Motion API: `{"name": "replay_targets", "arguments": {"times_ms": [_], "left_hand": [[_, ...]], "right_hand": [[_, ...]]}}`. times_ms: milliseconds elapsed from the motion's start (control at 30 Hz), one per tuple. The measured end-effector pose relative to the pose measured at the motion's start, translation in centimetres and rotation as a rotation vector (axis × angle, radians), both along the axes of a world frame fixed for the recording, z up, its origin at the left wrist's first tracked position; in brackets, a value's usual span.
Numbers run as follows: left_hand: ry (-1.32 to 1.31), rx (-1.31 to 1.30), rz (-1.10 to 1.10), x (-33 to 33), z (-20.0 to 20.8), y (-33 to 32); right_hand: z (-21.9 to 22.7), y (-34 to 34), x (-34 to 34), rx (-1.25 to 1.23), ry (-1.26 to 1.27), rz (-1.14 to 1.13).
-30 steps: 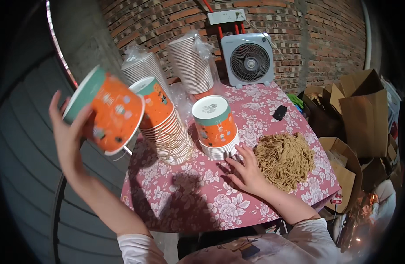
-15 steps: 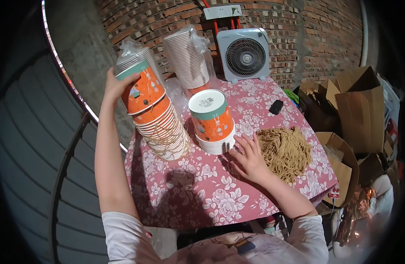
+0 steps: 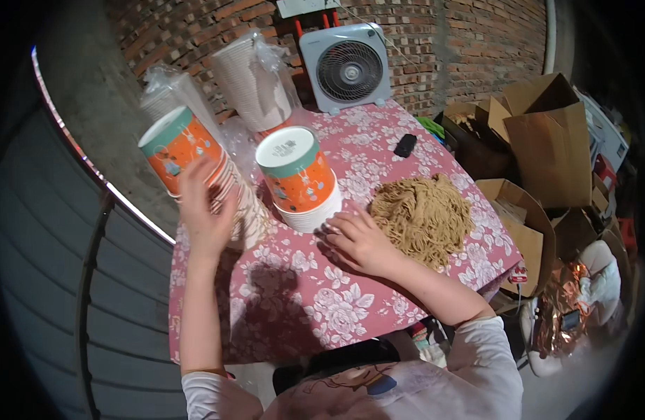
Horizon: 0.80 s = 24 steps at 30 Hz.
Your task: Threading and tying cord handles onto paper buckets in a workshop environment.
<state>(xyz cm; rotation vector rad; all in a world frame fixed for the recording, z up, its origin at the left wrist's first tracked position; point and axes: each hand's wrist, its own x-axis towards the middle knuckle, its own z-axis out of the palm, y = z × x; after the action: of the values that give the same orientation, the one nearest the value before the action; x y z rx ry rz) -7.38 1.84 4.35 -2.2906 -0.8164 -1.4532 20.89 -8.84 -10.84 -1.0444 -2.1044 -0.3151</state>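
Observation:
On the left of the table stands a tall, tilted stack of upside-down paper tubs [image 3: 186, 143], the top one orange with a green band. My left hand [image 3: 209, 217], a little blurred, is in front of this stack, fingers apart and holding nothing. It hides part of the stack's side. A shorter stack of the same tubs [image 3: 303, 185] stands in the middle, with a white base facing up. Close to its lower right, my right hand [image 3: 361, 241] is open with its fingers stretched out. Beside that hand lies a heap of tan cords [image 3: 424, 218].
Behind are a stack of white-rimmed tubs in clear plastic [image 3: 249, 87], another bagged stack [image 3: 172, 98] and a box fan [image 3: 349, 73]. A small black item [image 3: 405, 145] lies on the flowered tablecloth [image 3: 347, 301]. Cardboard boxes [image 3: 550, 150] crowd the right side.
My left hand has let go of the top tub on the left stack and come down toward me. The right hand remains by the middle stack. The whole view has shifted.

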Motion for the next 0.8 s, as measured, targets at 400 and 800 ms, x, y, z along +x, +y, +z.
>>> {"name": "replay_targets", "arguments": {"times_ms": [400,800], "left_hand": [[0.088,-0.312,-0.062,9.7,-3.0,4.6],[-0.146,-0.492,-0.126,10.2,0.9,4.2]], "right_hand": [[-2.9,0.1,-1.5,-0.204,-0.155,0.174],[-2.1,0.3,-1.6,-0.140,0.256,0.065]]}}
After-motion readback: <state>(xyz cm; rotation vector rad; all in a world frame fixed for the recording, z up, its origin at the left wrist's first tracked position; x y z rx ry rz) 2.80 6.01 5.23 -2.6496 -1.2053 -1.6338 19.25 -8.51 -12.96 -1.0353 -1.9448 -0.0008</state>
